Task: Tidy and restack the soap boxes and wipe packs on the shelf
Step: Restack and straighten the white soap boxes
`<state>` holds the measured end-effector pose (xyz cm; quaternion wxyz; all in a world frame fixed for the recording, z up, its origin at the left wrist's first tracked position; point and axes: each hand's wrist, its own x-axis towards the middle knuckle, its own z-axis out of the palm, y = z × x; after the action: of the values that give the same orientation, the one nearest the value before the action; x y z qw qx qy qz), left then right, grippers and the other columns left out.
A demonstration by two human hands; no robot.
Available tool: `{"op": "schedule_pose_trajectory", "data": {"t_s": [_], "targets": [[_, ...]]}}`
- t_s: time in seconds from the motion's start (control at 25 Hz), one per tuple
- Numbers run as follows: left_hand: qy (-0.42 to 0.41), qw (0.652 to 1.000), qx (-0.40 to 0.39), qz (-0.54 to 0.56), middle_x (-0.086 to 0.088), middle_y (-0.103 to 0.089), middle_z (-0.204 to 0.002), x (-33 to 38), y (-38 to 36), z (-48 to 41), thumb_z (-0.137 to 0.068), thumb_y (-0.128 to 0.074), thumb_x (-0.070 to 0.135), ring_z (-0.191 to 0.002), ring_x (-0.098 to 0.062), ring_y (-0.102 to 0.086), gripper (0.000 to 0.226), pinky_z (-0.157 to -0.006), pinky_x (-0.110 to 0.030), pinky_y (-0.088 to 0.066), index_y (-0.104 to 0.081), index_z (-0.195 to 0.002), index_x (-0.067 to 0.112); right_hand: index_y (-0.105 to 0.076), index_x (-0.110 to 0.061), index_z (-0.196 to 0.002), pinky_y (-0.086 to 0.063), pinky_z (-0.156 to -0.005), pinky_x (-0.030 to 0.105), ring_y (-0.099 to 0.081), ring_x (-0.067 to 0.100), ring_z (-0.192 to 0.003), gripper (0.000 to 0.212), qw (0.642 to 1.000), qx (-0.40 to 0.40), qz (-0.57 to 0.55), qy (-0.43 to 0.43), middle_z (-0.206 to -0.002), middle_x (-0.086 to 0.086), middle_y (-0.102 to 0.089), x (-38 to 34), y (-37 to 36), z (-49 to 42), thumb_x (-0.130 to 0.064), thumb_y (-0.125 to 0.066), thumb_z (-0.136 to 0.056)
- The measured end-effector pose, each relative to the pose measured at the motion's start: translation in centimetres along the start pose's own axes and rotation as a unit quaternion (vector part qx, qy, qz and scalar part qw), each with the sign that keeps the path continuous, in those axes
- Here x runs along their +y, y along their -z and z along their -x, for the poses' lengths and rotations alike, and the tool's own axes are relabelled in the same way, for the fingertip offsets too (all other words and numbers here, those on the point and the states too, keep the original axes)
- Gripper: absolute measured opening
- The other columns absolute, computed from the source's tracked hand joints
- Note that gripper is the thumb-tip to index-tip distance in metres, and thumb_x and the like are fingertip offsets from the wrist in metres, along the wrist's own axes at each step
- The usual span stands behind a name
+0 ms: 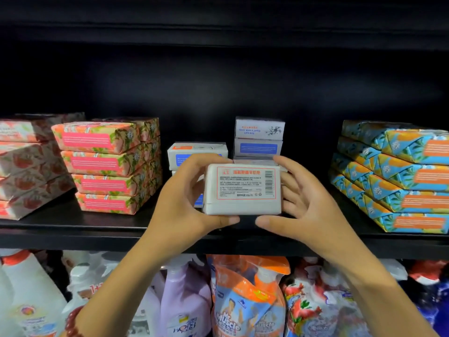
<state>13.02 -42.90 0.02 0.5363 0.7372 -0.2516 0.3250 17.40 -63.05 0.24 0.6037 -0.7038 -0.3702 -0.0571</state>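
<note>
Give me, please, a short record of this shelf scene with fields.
held: box, label facing camera
left hand: grips box's left side
right hand: fingers spread at box's right side
behind: white boxes, stacked
far left: pink packs, four high
far right: blue packs, stacked
support: shelf
below: bottles

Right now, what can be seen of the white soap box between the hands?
The white soap box is a closed flat carton, seemingly cardboard. Its facing side bears a red frame, small print and a barcode at right. It is held upright before the shelf. The left hand grips its left side, thumb beneath; the right hand touches its right side with spread fingers.
</note>
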Motion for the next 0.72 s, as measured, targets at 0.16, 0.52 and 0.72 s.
{"op": "schedule_pose_trajectory", "data": {"t_s": [0.16, 0.52, 0.72], "targets": [[-0.054, 0.997, -0.013, -0.058, 0.012, -0.055, -0.124, -0.1, -0.2, 0.2, -0.064, -0.083, 0.017, -0.119, -0.014, -0.054, 0.065, -0.092, -0.023, -0.048, -0.050, -0.118, 0.027, -0.052, -0.028, -0.121, -0.052, -0.080, 0.018, -0.061, 0.000, -0.104, 0.062, 1.000, 0.016, 0.011, 0.010, -0.111, -0.012, -0.065, -0.9, 0.1, -0.8, -0.020, -0.076, -0.065], [0.154, 0.984, 0.058, 0.069, 0.002, -0.071, -0.108, 0.5, 0.9, 1.2, -0.055, -0.075, 0.044, -0.101, -0.013, -0.067, 0.068, -0.080, -0.023, -0.053, -0.064, -0.115, 0.015, -0.054, -0.012, -0.096, -0.053, -0.080, 0.030, -0.058, 0.015, -0.105, 0.040, 0.966, 0.135, 0.106, 0.194, -0.103, 0.003, -0.059, 0.0, -2.5, -0.2, 0.009, -0.072, -0.067], [0.109, 0.985, 0.120, 0.055, 0.005, -0.073, -0.101, 1.1, 0.5, 1.4, -0.048, -0.088, 0.019, -0.095, -0.013, -0.069, 0.059, -0.076, -0.023, -0.056, -0.067, -0.103, 0.016, -0.052, -0.015, -0.102, -0.049, -0.086, 0.018, -0.052, 0.007, -0.112, 0.040, 0.952, 0.134, 0.163, 0.220, -0.110, -0.001, -0.055, 0.7, -3.2, 0.4, 0.004, -0.068, -0.071]]}}
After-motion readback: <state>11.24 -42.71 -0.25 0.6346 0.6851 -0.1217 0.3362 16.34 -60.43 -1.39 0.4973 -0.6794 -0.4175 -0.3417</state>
